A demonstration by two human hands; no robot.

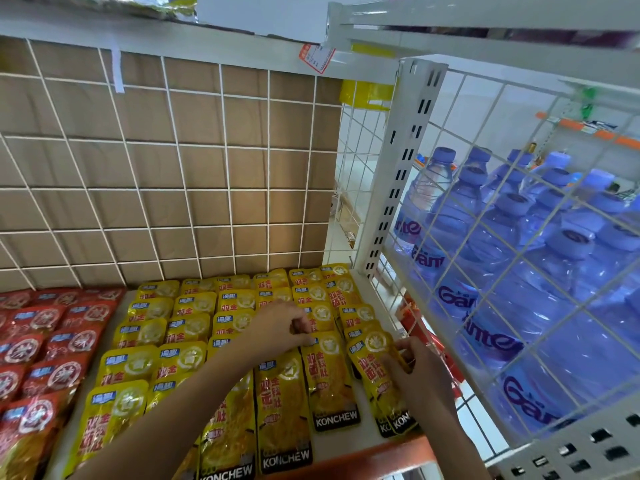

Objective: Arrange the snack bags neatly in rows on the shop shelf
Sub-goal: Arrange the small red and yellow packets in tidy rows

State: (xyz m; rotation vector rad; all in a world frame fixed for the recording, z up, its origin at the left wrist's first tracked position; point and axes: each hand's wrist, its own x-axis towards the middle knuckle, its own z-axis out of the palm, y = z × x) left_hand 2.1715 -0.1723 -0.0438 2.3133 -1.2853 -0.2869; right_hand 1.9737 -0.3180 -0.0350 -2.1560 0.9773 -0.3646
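Several yellow KONCHEW snack bags [194, 327] lie in overlapping rows on the white shelf [343, 448]. My left hand [280, 327] reaches across them and pinches the top edge of one yellow bag [329, 379] in the second row from the right. My right hand [412, 368] grips the right edge of the rightmost yellow bag [372, 362], which lies on top of another bag at the shelf's right end. Red snack bags [45, 344] fill rows on the left part of the shelf.
A white wire grid [173, 168] with brown board behind it backs the shelf. On the right a white slotted upright [398, 174] and a wire side panel [519, 237] separate it from several blue water bottles [485, 237]. An upper shelf [173, 39] overhangs.
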